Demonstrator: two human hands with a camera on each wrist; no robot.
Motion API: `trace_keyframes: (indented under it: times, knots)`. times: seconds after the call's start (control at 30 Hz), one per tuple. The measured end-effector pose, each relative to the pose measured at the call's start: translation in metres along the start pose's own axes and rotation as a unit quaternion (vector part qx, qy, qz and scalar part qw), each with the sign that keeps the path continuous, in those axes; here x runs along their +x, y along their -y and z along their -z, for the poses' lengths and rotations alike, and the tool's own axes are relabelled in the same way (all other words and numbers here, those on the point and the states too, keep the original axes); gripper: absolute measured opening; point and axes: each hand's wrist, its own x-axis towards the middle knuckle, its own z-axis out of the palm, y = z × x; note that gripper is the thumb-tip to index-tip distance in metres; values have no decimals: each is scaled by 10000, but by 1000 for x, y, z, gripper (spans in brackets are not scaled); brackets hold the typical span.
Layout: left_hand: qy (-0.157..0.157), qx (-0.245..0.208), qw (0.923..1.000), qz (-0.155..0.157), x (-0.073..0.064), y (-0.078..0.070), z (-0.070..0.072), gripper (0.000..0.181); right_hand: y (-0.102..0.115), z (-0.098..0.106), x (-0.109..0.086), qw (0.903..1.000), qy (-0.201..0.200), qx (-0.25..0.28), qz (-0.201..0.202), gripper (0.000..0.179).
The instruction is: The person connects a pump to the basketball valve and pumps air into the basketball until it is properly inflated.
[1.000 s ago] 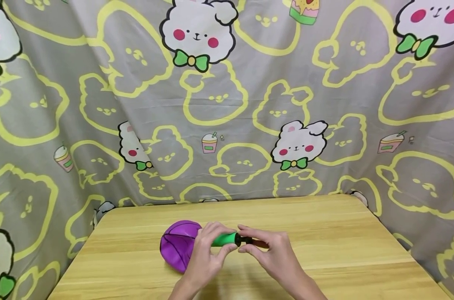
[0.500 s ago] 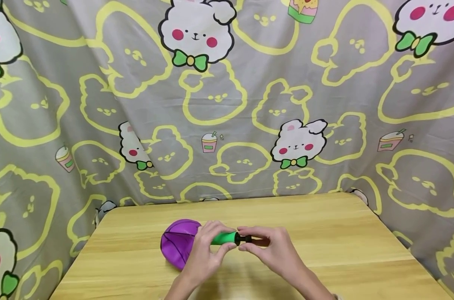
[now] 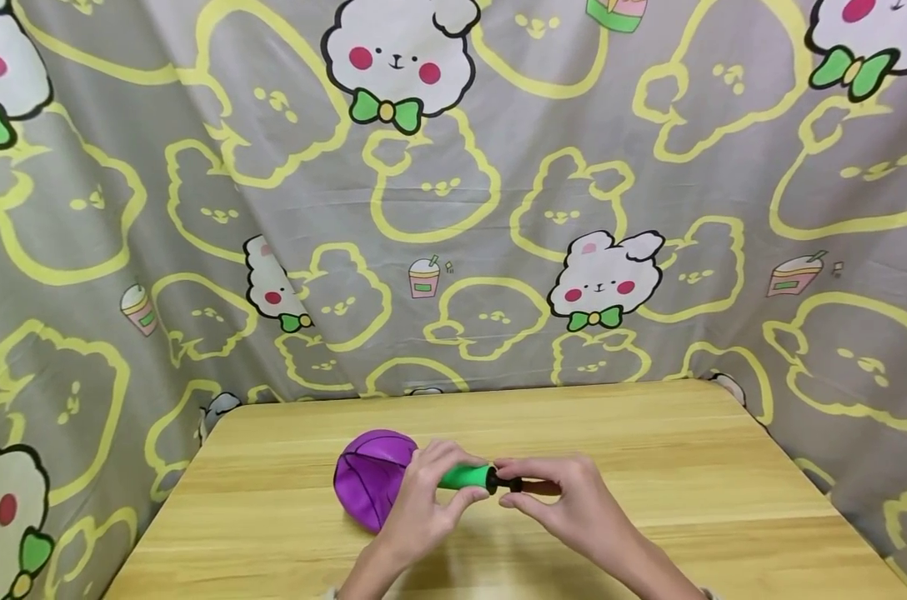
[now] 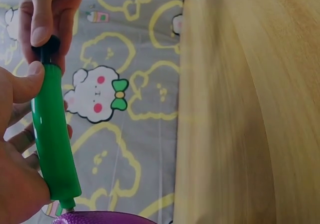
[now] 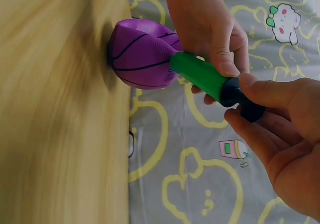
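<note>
A purple ball with black seam lines lies on the table, partly deflated, its side dented inward. A green hand pump points at the ball, and a thin needle at its tip meets the ball in the left wrist view. My left hand is wrapped around the green barrel. With thumb and fingers, my right hand pinches the black pump handle. A short length of black rod shows between handle and barrel. In the head view my left hand hides the pump's tip.
The wooden table has light yellow grain and rounded far corners. Behind it hangs a grey curtain printed with yellow outlines and white cartoon bunnies, also covering both sides.
The black handle has drawn slightly away from the barrel, baring more rod. Both hands keep their hold. The head view has shifted a little, so everything appears slightly displaced.
</note>
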Motion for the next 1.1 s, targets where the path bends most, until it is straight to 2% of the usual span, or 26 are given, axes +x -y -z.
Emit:
trace_keyframes:
  times: [0.2,0.47,0.8,1.1]
  knots:
    - [30,34,10000,-58,2,-1,1,23,4,15,-5,9985,-39,-401,374,25]
    - [-108,80,9998,-129,3,1,4,23,13,35,-7,9963,-39,-596,625,31]
    - [-318,79,9991,-286,6,1,10,23,22,63,-14,9923,-189,-1058,623,40]
    - [-365,43,9989,-308,5,3,8,23,18,60,-18,9955,-226,-808,443,38]
